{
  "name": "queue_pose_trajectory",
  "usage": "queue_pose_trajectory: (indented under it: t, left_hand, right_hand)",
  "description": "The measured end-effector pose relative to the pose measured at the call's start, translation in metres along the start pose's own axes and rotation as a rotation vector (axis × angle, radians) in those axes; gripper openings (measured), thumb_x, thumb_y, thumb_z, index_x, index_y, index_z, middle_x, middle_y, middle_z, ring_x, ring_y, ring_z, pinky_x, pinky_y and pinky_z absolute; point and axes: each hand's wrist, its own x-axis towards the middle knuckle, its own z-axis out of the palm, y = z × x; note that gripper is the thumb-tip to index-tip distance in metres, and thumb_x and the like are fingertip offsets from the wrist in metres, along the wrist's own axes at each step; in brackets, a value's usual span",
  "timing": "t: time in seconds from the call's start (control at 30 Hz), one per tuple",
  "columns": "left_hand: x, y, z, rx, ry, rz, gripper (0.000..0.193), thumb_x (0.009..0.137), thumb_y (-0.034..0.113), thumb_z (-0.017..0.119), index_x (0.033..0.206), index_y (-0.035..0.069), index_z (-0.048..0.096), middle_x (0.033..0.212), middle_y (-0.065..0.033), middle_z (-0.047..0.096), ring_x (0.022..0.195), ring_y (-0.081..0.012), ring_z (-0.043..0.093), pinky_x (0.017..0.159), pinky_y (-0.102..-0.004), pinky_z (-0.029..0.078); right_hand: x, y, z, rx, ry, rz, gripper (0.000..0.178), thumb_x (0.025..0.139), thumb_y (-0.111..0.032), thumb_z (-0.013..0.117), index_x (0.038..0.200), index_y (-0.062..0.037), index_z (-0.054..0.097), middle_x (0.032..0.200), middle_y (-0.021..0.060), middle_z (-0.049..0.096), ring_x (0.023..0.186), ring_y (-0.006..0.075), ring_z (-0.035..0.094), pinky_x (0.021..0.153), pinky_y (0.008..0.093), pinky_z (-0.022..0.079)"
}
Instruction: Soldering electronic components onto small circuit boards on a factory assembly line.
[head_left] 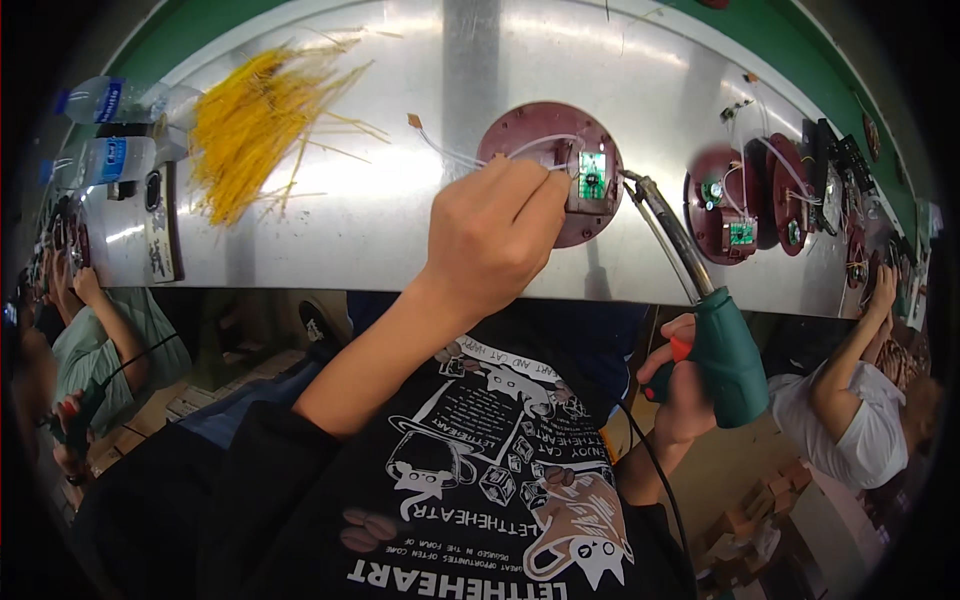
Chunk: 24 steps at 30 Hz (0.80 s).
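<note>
A round maroon housing (548,118) lies on the metal bench with a small green circuit board (592,178) set in it. My left hand (495,230) rests over its left part, fingers closed on a thin white wire (450,150) whose far end carries a small tan piece. The fingertips are partly hidden behind the knuckles. My right hand (680,385) grips a green soldering gun (730,350) with a red trigger, below the bench edge. Its thin metal tip (630,178) points up to the housing's right rim, close beside the board; whether it touches is unclear.
A loose pile of yellow wires (250,130) spreads at left, beside plastic bottles (105,160). More maroon housings (725,210) with boards and wires stand at right. A black cord (655,460) hangs below my right hand. Other people (850,400) work on both sides.
</note>
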Motion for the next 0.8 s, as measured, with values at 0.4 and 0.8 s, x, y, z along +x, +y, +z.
queue_pose_trajectory:
  t: [0.4, 0.8]
  left_hand:
    - [0.012, -0.060, -0.102, 0.582, 0.107, -0.221, 0.018, 0.076, 0.010, 0.068, 0.093, 0.004, 0.070, 0.096, -0.0117, 0.065, 0.092, -0.0335, 0.058, 0.085, -0.0437, 0.048]
    - [0.015, -0.121, -0.121, 0.234, -0.349, -0.134, 0.009, 0.079, 0.006, 0.070, 0.087, 0.004, 0.072, 0.098, -0.0094, 0.064, 0.097, -0.0317, 0.057, 0.086, -0.0425, 0.048]
  right_hand:
    - [0.002, 0.019, -0.011, 0.147, 0.060, -0.115, 0.037, 0.092, -0.015, 0.058, 0.119, 0.0100, 0.056, 0.104, 0.0191, 0.062, 0.052, 0.0187, 0.058, 0.048, 0.0267, 0.045]
    - [0.002, 0.019, -0.001, 0.156, 0.060, -0.077, 0.035, 0.092, -0.015, 0.057, 0.117, 0.0099, 0.056, 0.104, 0.0193, 0.061, 0.051, 0.0186, 0.058, 0.047, 0.0264, 0.045]
